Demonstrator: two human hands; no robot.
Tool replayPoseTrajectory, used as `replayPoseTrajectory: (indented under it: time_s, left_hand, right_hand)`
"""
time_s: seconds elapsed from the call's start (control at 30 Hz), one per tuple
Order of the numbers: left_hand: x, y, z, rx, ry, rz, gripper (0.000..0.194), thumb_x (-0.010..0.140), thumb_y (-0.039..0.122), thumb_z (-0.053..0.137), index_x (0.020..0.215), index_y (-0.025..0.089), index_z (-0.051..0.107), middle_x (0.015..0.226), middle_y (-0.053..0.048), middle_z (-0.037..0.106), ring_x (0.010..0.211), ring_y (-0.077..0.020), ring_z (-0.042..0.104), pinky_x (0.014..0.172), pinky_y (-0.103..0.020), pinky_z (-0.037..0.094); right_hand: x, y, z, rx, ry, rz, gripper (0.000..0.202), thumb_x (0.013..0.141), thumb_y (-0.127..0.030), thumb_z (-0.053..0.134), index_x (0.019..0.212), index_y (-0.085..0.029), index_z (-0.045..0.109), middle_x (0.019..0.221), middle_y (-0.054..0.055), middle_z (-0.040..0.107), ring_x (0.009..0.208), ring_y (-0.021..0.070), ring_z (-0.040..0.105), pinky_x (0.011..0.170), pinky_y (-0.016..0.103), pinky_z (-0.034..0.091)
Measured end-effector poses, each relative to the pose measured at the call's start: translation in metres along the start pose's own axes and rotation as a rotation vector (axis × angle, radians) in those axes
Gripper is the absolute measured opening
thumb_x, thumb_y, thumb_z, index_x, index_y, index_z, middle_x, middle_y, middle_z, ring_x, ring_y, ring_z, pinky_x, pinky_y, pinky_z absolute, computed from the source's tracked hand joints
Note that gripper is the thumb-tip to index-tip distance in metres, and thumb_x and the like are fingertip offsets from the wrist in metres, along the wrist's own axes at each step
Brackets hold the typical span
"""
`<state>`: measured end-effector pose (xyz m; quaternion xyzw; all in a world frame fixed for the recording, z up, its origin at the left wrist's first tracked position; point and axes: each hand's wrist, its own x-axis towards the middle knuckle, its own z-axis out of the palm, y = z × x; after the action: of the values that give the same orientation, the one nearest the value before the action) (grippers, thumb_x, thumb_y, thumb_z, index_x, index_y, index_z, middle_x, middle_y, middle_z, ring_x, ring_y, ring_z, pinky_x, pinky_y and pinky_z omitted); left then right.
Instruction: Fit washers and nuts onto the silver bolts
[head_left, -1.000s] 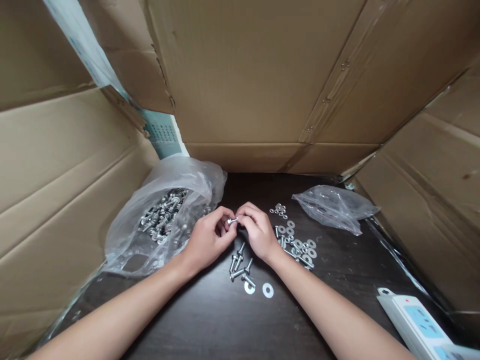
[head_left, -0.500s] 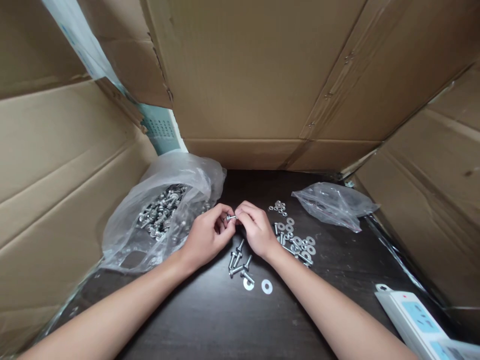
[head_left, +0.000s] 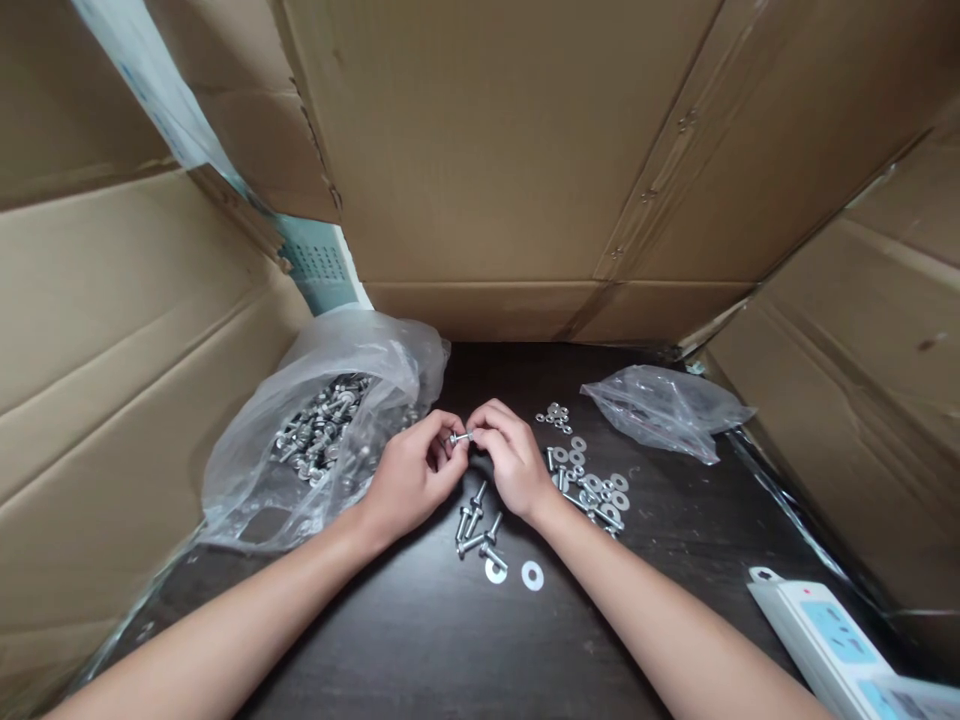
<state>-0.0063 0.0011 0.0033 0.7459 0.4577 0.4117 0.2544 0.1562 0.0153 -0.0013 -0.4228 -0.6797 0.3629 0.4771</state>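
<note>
Between my hands, over the middle of the table, is a small silver bolt [head_left: 460, 437]. My left hand [head_left: 420, 465] pinches its left end between thumb and fingers. At the bolt's right end, my right hand [head_left: 511, 455] has thumb and forefinger pressed together; whether they grip the tip or a small part on it is hidden. Several bolts [head_left: 478, 525] lie just below the hands. Two flat washers are close by: one washer [head_left: 532, 576] lies bare, while the other [head_left: 496, 571] is partly under a bolt.
Left of my hands stands a clear plastic bag [head_left: 247, 450] full of bolts [head_left: 322, 425]. Right of them lie small nuts [head_left: 555, 415], mixed washers and bolts [head_left: 596, 490], and a flattened plastic bag [head_left: 667, 405]. A power strip [head_left: 825, 630] is at lower right. Cardboard walls [head_left: 510, 150] surround the table.
Both hands keep nearly the same place and pinch. A little more of the bolt shows between the fingertips. The whole view has shifted slightly.
</note>
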Motion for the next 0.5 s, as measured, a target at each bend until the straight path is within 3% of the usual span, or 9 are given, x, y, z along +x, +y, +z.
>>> replayPoseTrajectory:
  time_s: [0.13,0.5]
  left_hand:
    - [0.0005,-0.0001,-0.0001,-0.012,-0.006,-0.014,0.006,0.091,0.022,0.057,0.094,0.018,0.06,0.071,0.002,0.063,0.058,-0.0114,0.058,0.056,-0.02,0.046]
    - [0.0001,-0.0011,0.0006,-0.042,-0.011,-0.012,0.007,0.09,0.022,0.058,0.095,0.018,0.061,0.07,0.003,0.061,0.058,-0.0111,0.058,0.056,-0.02,0.046]
  right_hand:
    - [0.0001,0.0012,0.0011,-0.004,0.007,-0.004,0.015,0.085,-0.02,0.051,0.072,-0.021,0.057,0.081,0.003,0.056,0.079,0.0194,0.055,0.071,0.032,0.041]
    - [0.0006,0.0019,0.0015,0.013,-0.018,0.002,0.026,0.091,-0.023,0.05,0.065,-0.021,0.053,0.073,0.001,0.054,0.073,0.0176,0.053,0.07,0.032,0.04]
